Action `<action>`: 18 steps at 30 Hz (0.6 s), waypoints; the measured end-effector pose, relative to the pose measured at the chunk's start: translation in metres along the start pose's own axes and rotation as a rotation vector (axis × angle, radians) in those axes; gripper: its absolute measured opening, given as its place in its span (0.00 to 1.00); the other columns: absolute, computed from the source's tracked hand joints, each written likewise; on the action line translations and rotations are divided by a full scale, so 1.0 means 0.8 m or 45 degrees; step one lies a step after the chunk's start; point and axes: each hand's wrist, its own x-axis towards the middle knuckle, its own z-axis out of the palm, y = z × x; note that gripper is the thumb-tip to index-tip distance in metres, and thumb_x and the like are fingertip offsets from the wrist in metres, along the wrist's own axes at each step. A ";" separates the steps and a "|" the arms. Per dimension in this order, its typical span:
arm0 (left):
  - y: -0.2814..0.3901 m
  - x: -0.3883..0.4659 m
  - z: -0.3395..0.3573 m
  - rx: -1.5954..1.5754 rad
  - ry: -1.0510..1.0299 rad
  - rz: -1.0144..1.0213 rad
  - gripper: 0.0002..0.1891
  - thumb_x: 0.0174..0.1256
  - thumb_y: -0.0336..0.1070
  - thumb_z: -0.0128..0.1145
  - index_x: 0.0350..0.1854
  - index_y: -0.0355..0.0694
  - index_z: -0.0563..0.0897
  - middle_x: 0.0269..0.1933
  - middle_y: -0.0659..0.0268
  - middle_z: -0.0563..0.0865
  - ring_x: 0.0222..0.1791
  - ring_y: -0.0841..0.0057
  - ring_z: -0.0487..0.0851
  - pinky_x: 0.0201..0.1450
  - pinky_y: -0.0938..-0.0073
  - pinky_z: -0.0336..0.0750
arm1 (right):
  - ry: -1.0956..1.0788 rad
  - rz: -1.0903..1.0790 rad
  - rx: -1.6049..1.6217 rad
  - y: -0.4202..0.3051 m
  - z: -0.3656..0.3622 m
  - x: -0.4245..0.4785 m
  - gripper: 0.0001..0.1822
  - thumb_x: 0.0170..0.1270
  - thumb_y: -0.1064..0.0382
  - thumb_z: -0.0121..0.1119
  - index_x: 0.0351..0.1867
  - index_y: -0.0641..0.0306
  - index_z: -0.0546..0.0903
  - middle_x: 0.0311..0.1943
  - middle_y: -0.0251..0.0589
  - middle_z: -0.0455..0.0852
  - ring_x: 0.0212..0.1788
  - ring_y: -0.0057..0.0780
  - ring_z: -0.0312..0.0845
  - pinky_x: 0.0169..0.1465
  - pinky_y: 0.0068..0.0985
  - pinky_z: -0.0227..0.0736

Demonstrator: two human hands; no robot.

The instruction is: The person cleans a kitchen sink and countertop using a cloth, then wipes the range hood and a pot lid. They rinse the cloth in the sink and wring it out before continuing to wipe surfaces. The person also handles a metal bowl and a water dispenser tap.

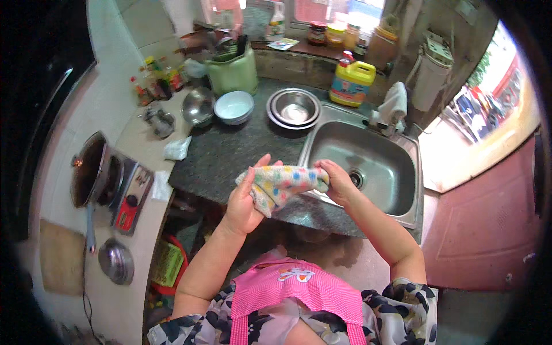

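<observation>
Between my two hands, over the front edge of the dark stone counter (241,151), is a white cloth with coloured dots (286,183). My left hand (246,205) holds its left part, palm up, with the thumb on top of the fabric. The cloth's bunched right end is gripped in my right hand (338,181), near the left rim of the steel sink (366,159). A loose corner hangs down beside my left hand. Beyond the cloth stand nested steel bowls (295,108) and stacked white bowls (234,107).
A yellow jug (352,82) stands behind the sink, left of the cloth-wrapped faucet (394,105). On the left counter are a pot (89,172) by a stove (131,200), a round metal lid (116,261) and a wooden board (61,256). A green utensil holder (233,71) stands at the back.
</observation>
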 end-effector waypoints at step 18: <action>-0.169 0.232 -0.055 -0.291 0.162 -0.639 0.20 0.74 0.44 0.42 0.59 0.34 0.69 0.58 0.53 0.77 0.58 0.58 0.76 0.61 0.51 0.70 | 0.798 -0.564 0.269 -0.168 -0.272 0.083 0.17 0.73 0.51 0.42 0.45 0.60 0.75 0.38 0.40 0.81 0.40 0.33 0.78 0.41 0.28 0.74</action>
